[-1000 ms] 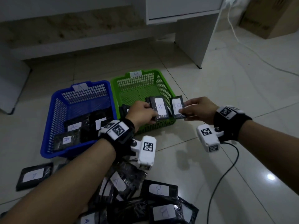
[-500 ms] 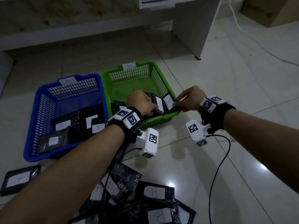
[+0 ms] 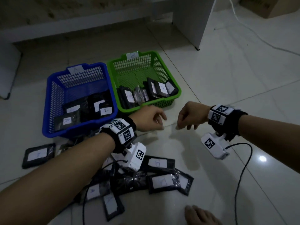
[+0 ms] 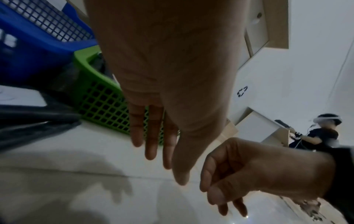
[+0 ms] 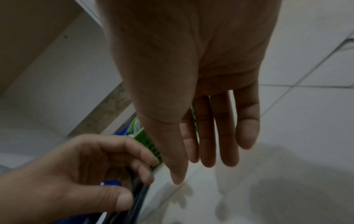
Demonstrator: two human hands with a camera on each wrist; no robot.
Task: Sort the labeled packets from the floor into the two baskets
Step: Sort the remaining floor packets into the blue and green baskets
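Item 1, nearest you — loose packets [image 3: 162,181] in a dark heap on the floor, labels up, at 6 o'clock from both hands.

Item 2 — your left hand [image 3: 150,118], fingers loosely curled, holding nothing, almost directly above the heap's far edge; it is the nearer hand for the next pick.

Item 3 — your right hand [image 3: 192,116], also relaxed and empty, at 3 o'clock of the left, with the heap at its 7 o'clock.

Item 4 — blue basket [image 3: 55,95] at 11 o'clock, holding A-labelled packets.

Item 5 — green basket [image 3: 176,90] at 12 o'clock, packets stacked along its near wall.
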